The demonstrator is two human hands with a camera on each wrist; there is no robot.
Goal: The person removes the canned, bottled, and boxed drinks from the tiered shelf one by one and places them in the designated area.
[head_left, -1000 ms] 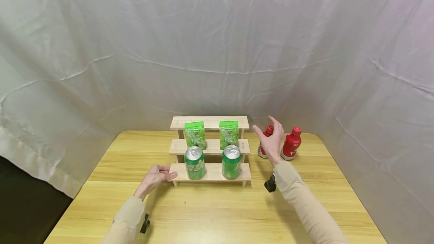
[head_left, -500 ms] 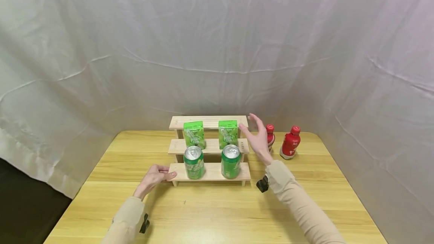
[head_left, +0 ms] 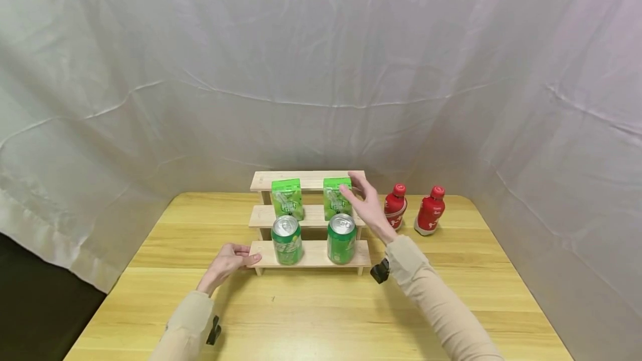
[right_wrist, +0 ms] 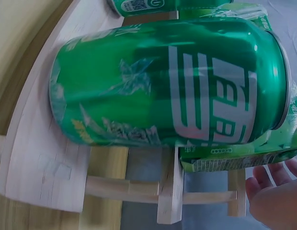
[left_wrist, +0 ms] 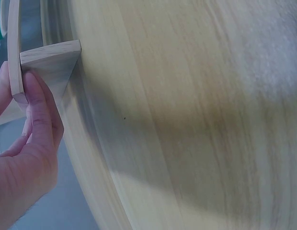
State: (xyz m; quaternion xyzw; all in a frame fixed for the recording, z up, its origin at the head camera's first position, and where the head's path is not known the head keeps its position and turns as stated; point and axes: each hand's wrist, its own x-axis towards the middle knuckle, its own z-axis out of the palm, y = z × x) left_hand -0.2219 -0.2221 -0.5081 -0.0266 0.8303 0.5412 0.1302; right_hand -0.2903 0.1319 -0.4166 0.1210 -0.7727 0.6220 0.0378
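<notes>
As it moved inward, the right grip [head_left: 368,203] neared a carton [head_left: 334,200].

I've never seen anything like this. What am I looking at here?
There's no robot here, just a person's two bare hands. One camera, worn on the head, looks down; one on each wrist shows close work. A three-step rack stands on a table. Two cans stand on its lowest step, two green boxes on the middle step; two red bottles stand on the right. The left hand pinches the lowest step's left end. The right hand is at the right box; whether it grips it, I can't tell.
</notes>
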